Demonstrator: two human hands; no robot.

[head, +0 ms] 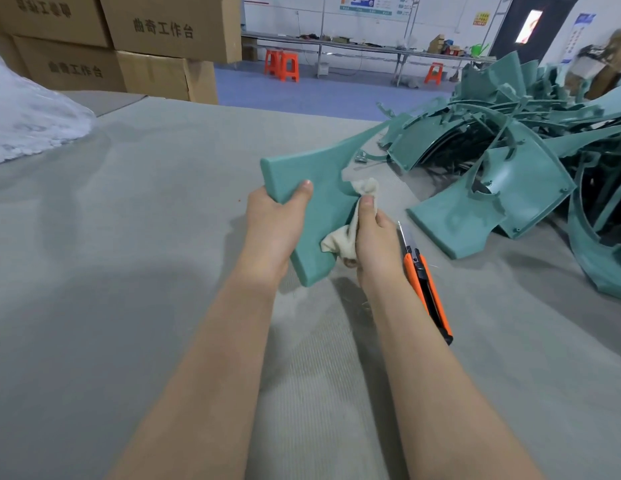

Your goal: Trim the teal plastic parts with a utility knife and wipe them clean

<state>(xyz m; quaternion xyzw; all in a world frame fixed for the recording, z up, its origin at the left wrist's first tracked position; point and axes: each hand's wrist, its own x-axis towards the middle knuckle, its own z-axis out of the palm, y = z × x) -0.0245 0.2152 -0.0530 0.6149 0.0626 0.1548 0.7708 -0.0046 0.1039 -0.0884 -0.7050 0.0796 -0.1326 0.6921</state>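
Observation:
My left hand grips a curved teal plastic part by its near left edge, thumb on top, and holds it tilted above the table. My right hand pinches a cream cloth against the part's right edge. An orange and black utility knife with its blade extended lies on the table just right of my right wrist, touched by neither hand. A large pile of teal plastic parts lies at the right.
The grey fabric-covered table stretches left and forward. Clear plastic bags sit at the far left. Stacked cardboard boxes stand behind the table. Orange stools and a long workbench are across the blue floor.

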